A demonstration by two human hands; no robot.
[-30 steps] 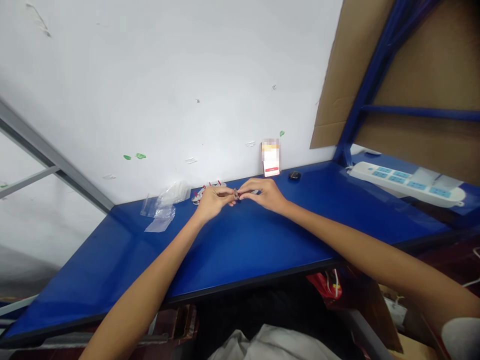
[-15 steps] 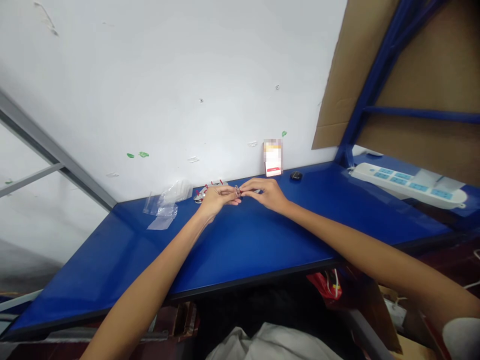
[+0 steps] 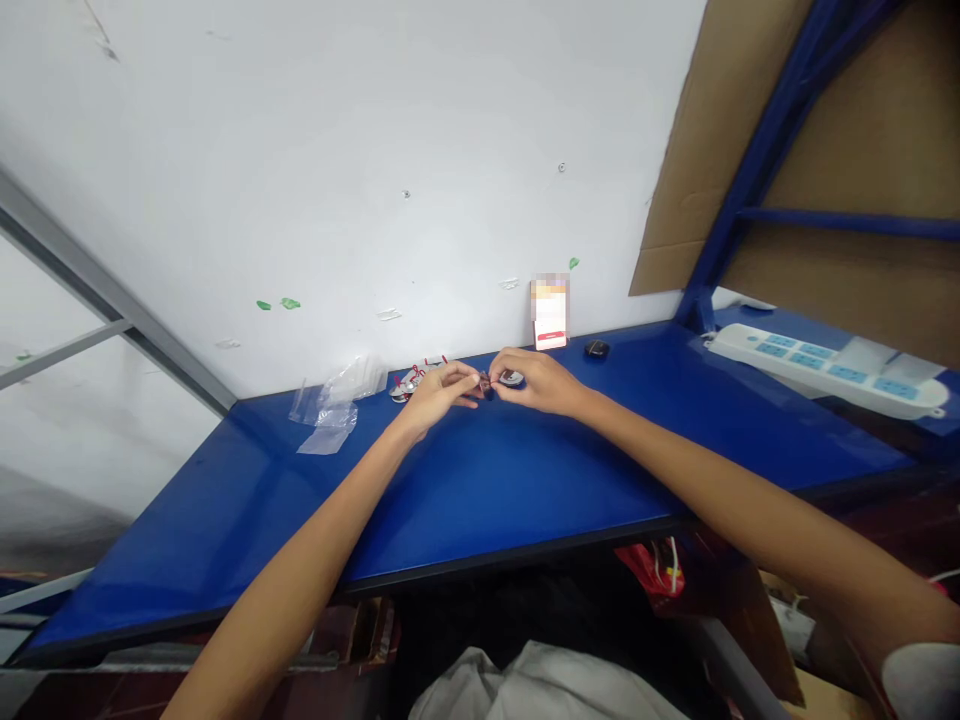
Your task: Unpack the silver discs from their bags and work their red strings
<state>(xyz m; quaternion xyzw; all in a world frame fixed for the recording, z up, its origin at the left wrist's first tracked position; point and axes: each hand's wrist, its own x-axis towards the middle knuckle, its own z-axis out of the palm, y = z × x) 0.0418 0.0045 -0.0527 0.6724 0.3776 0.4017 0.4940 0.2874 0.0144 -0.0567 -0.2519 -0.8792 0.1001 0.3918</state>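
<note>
Both hands meet above the blue table [image 3: 465, 500], fingertips almost touching. My left hand [image 3: 439, 395] pinches a small dark brownish item [image 3: 486, 386], too small to name. From the other side, my right hand [image 3: 541, 383] pinches the same item between thumb and forefinger. A round white-and-dark piece [image 3: 511, 378] shows through the gap in the right hand's fingers; whether it lies on the table I cannot tell. Just behind the left hand are flat white pieces with red cords [image 3: 409, 385], partly hidden by it.
Clear plastic bags [image 3: 334, 405] lie to the left near the wall [image 3: 450, 120]. Against that wall leans a card with a red strip [image 3: 551, 325], and a small black object [image 3: 597, 348] sits right of it. A white power strip [image 3: 825, 368] is at the far right.
The right hand's fingers have curled more, and the small brownish item now shows more between the fingertips. The round piece has come into sight. The whole view has shifted slightly.
</note>
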